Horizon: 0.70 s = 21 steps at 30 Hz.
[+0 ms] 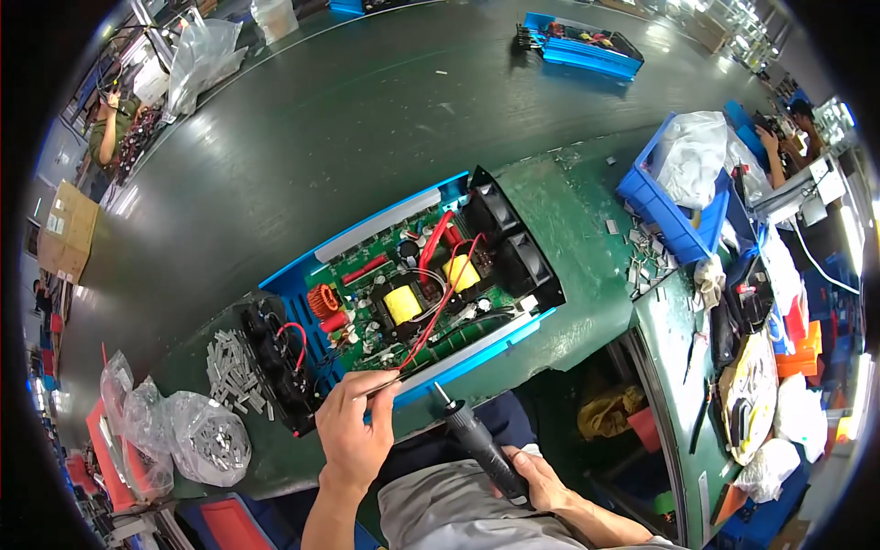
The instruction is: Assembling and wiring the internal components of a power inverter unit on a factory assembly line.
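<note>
In front of me lies an uncovered electronic device in a blue metal housing. Its green circuit board carries two yellow-wrapped transformers, a copper coil and red wires. Two black fans sit at its right end; a black end panel is at its left. My left hand pinches at the housing's near edge, where a red wire ends by the fingertips; what it grips is too small to tell. My right hand is closed around a black electric screwdriver, its bit pointing up-left, apart from the housing.
Small grey metal pieces are heaped left of the device, beside clear plastic bags. More pieces lie scattered near a blue bin at right. Another blue-housed device rests on the far green surface.
</note>
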{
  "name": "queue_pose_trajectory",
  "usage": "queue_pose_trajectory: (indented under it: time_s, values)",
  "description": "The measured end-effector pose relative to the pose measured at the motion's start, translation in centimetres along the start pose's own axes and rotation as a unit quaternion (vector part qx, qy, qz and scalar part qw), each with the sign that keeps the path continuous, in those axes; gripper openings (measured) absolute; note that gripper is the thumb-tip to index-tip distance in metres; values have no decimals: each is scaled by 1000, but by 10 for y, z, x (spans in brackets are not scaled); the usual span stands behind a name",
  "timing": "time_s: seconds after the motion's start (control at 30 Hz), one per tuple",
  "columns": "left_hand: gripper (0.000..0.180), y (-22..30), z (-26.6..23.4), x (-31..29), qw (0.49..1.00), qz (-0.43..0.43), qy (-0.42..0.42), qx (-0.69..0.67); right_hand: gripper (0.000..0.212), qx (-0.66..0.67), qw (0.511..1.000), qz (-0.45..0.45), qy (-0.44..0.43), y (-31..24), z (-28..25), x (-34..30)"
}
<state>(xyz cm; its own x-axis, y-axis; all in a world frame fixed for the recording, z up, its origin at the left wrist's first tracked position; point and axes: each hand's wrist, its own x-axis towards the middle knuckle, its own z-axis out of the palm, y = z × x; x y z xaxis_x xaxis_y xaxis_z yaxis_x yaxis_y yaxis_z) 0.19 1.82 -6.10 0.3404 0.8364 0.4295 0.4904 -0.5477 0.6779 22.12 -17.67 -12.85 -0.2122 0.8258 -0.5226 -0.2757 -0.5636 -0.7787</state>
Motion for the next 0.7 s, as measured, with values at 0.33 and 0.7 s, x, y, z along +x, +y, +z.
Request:
queue_pose_trajectory:
  time_s: [0.33, 0.7]
  values:
    - [15, 3, 1, 3, 1000, -21, 3, 23, 80, -7, 998, 50, 26, -16, 6, -13]
    - [39, 5, -9, -1, 997, -72, -27, 16, 60, 80, 986, 145, -33, -48, -1, -24]
